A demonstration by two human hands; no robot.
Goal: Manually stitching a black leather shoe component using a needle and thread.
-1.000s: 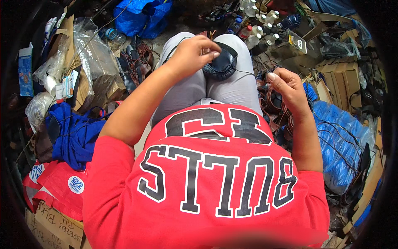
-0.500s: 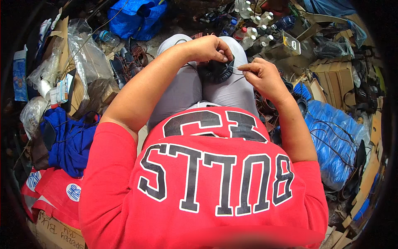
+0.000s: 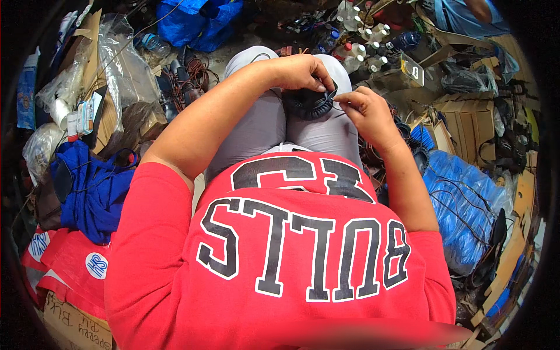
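Note:
A black shoe [image 3: 318, 109] with a ridged edge rests on my lap, over my grey-clad knees. My left hand [image 3: 309, 74] reaches over it from the far left, its fingers closed on the shoe's upper rim. My right hand [image 3: 364, 108] is at the shoe's right side, thumb and forefinger pinched close against its edge. A thin pale thread showed in that pinch a moment ago; now it is barely visible. Part of the shoe is hidden under my left fingers.
Beyond my knees stand several bottles [image 3: 356, 52] and a blue bag [image 3: 201, 23]. Cardboard [image 3: 466, 122] and blue plastic-wrapped goods [image 3: 461, 204] lie to the right. Clear plastic [image 3: 125, 70], dark shoes with laces [image 3: 181, 84] and blue cloth [image 3: 96, 186] crowd the left.
My right hand has moved slightly left and in against the shoe, and the pale thread between them has shortened from view. My left hand has shifted slightly right and down along the rim.

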